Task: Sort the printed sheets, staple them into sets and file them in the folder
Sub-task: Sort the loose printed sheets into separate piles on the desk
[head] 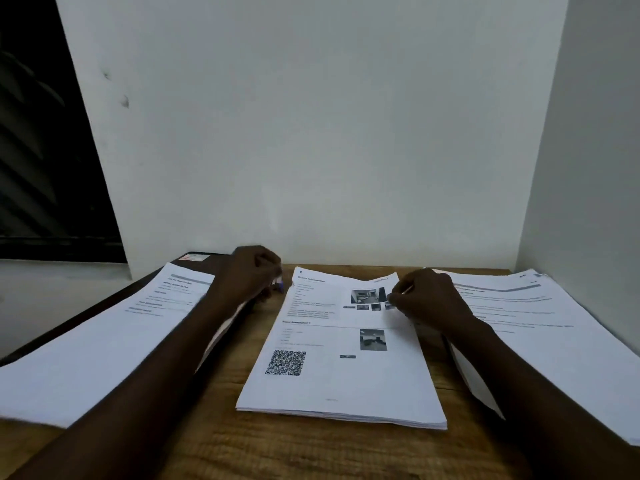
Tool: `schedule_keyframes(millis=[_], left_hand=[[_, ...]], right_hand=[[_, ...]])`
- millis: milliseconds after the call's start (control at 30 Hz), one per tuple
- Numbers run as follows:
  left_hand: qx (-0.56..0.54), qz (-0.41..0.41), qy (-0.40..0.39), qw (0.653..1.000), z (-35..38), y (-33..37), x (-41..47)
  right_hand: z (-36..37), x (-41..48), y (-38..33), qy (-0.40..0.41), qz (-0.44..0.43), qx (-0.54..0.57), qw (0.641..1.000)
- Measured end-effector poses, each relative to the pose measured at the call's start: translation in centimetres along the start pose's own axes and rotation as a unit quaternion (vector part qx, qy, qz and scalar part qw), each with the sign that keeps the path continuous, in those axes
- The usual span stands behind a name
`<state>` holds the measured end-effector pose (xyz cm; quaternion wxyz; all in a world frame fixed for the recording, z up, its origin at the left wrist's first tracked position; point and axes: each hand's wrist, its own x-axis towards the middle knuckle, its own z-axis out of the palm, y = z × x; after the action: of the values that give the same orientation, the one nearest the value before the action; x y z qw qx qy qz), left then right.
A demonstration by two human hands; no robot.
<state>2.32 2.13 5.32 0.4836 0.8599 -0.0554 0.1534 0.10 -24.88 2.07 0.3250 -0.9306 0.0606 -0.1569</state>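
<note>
Lying portrait-wise, the middle stack point(346, 415) has its long axis running from the person toward the wall, turned a little so that the far end leans right. Its top sheet point(322, 382) is face up, with the heading at the far end and the square code on the near half, so the print reads upright for the person.

The right hand point(429, 299) pinches this top sheet close to its far right corner. Nearly all of the sheet lies to the left of the pinch and nearer to the person. Just left of the pinching fingers point(394, 299) the far edge of the sheet rises in a small peak; the rest lies flat on the stack.

The left hand point(251, 275) has its fingers curled round a small blue-tipped thing point(280, 286), which is too blurred to name. It is just beside the far left corner of the middle stack.

A dark folder point(220, 259) lies closed behind and to the left of the left hand. The left stack point(104, 341) rests on top of it, not inside, and what is inside I cannot tell. This stack points obliquely, its far end toward the left hand.

The right stack point(554, 341) lies to the right of the right hand and partly under that forearm. All lie on the wooden table point(311, 452).
</note>
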Motion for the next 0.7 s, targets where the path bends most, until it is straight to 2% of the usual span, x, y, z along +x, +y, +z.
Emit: schedule_keyframes(millis=[100,233,333,400,467,533,700], left_hand=[[0.005,-0.021,0.011,1.0,-3.0,0.0,0.2],[0.125,-0.014,0.022,0.992,-6.1,-2.0,-0.9],[0.257,0.018,-0.078,0.963,-6.8,-3.7,-2.0],[0.296,-0.001,-0.198,0.934,-6.9,-4.1,-2.6],[0.329,-0.026,-0.261,0.907,-6.3,-4.5,-3.0],[0.353,-0.024,-0.253,0.9,-5.4,-5.4,-2.9],[0.284,0.021,-0.173,0.943,-4.6,-6.9,-2.9]], right_hand=[[0.0,-0.2,-0.1,-0.009,-0.016,0.034,0.999],[-0.8,-0.7,-0.4,0.023,-0.026,0.06,0.998],[-1.1,-1.1,-0.5,0.031,-0.037,0.084,0.995],[-0.9,-1.3,-0.6,0.023,-0.045,0.089,0.995],[-0.8,-1.4,-0.6,0.014,-0.062,0.098,0.993],[-0.7,-1.3,-0.6,0.012,-0.081,0.105,0.991],[-0.4,-1.2,-0.8,0.0,-0.117,0.116,0.986]])
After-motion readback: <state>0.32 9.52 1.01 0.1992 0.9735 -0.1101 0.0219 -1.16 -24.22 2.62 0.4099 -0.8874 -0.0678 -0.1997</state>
